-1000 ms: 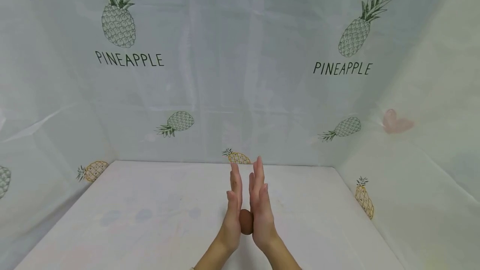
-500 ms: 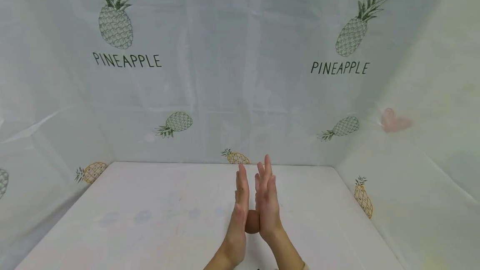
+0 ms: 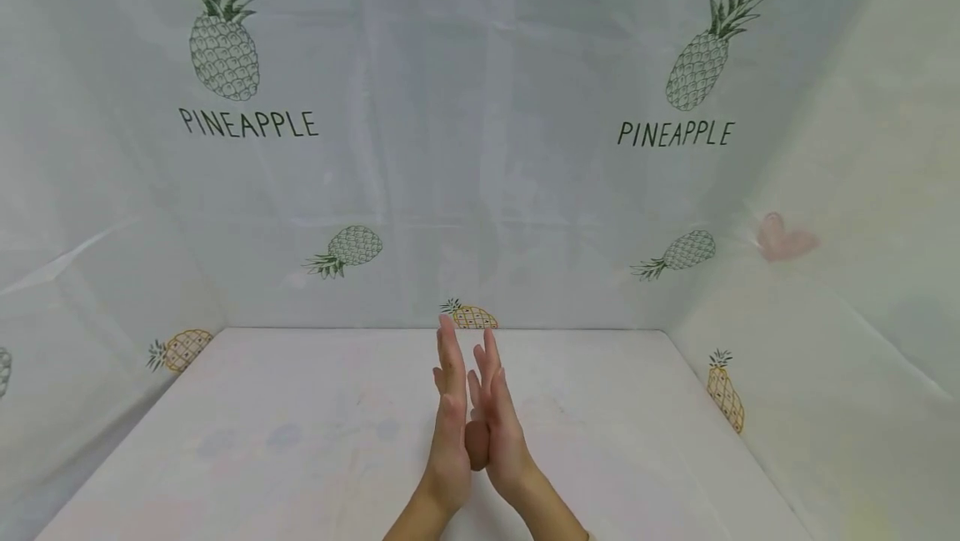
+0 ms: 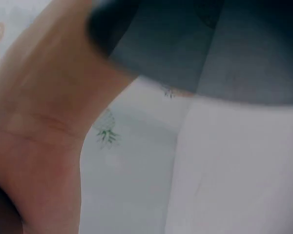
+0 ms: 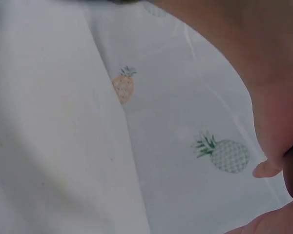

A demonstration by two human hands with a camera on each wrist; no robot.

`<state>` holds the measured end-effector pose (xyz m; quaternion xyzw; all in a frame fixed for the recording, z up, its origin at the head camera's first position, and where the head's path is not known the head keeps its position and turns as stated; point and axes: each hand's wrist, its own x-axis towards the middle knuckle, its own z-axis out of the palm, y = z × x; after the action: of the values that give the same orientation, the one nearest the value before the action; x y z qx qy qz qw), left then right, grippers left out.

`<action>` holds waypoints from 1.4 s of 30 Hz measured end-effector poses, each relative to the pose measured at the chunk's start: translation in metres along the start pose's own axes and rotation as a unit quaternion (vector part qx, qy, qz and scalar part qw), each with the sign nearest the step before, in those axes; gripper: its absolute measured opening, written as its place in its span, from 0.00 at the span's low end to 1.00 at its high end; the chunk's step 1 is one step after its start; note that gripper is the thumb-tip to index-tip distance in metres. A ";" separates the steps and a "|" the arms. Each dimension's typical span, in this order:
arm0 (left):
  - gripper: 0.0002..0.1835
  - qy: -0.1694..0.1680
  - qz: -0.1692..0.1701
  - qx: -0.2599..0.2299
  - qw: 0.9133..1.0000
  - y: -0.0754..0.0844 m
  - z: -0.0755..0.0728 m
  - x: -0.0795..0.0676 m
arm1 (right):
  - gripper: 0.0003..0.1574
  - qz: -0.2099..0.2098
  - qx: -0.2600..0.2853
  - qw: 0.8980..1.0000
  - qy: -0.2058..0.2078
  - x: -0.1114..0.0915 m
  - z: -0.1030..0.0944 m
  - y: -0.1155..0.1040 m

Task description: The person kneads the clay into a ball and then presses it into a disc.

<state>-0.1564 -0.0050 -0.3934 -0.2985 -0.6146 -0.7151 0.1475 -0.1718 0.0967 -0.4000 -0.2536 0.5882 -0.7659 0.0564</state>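
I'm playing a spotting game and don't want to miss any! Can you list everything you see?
Ball: one, brown, between the palms
Table: one, white, below the hands
Sheeting: count unclear, pale grey, behind and beside the table
Pineapple prints: head view shows eight, five green and three yellow, on the sheeting
Word PINEAPPLE: two, dark, under two prints
Heart: one, pink, right-hand sheeting
Blurry shape: one, dark, top of the left wrist view
Forearms: two, bare, bottom edge
Hands: two, bare, left hand and right hand either side of the ball
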 end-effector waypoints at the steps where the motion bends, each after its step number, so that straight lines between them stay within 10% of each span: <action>1: 0.33 0.007 0.001 0.000 1.000 0.000 -0.002 0.001 | 0.36 -0.002 -0.007 1.000 -0.001 -0.001 0.002 0.000; 26: 0.34 0.083 -0.038 0.217 0.972 -0.023 -0.014 0.009 | 0.36 -0.012 -0.057 0.998 0.007 -0.008 0.011 -0.015; 34: 0.32 0.038 -0.043 0.189 0.980 -0.030 -0.004 0.000 | 0.36 -0.036 -0.034 0.998 0.033 -0.004 0.001 -0.020; 42: 0.31 -0.046 -0.045 0.058 0.996 -0.022 0.007 -0.006 | 0.38 -0.055 -0.028 0.996 0.065 -0.003 -0.011 -0.026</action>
<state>-0.1627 0.0051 -0.4147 -0.2940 -0.6743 -0.6694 0.1038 -0.1682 0.1155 -0.3785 -0.2363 0.5969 -0.7661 -0.0312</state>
